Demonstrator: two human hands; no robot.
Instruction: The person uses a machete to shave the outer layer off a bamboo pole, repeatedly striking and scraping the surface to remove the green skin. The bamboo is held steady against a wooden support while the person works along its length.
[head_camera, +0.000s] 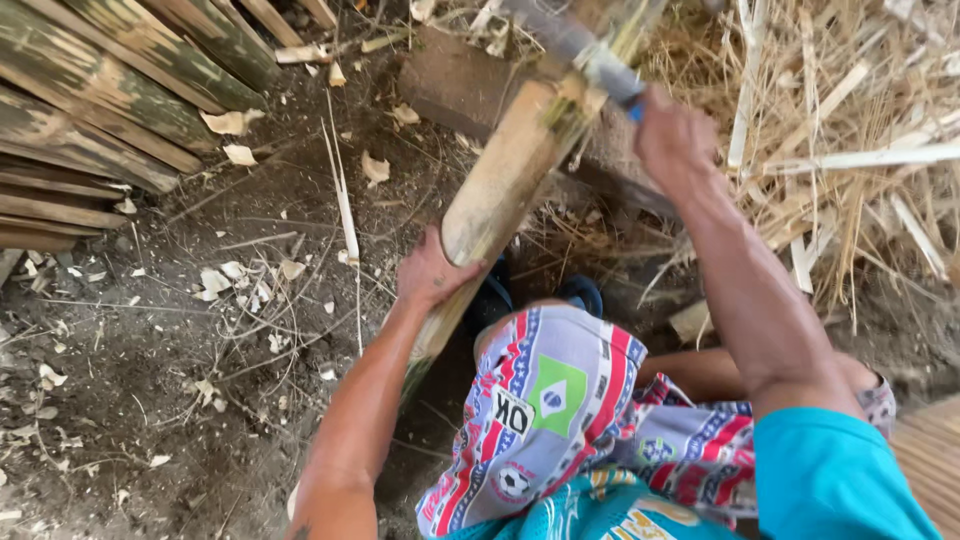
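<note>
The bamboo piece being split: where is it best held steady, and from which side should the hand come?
Best gripped on the lower half of the bamboo piece, from its left side, roughly where the left hand holds it. It leans away with its far end on the block, and the blade held by the right hand bites there, so low keeps fingers clear.

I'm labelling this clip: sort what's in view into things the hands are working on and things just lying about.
In hand:
- bamboo piece, gripped by left hand
- blade, held by right hand

Lying about:
- stacked bamboo slats
- straw-like strips
- chips on ground
</note>
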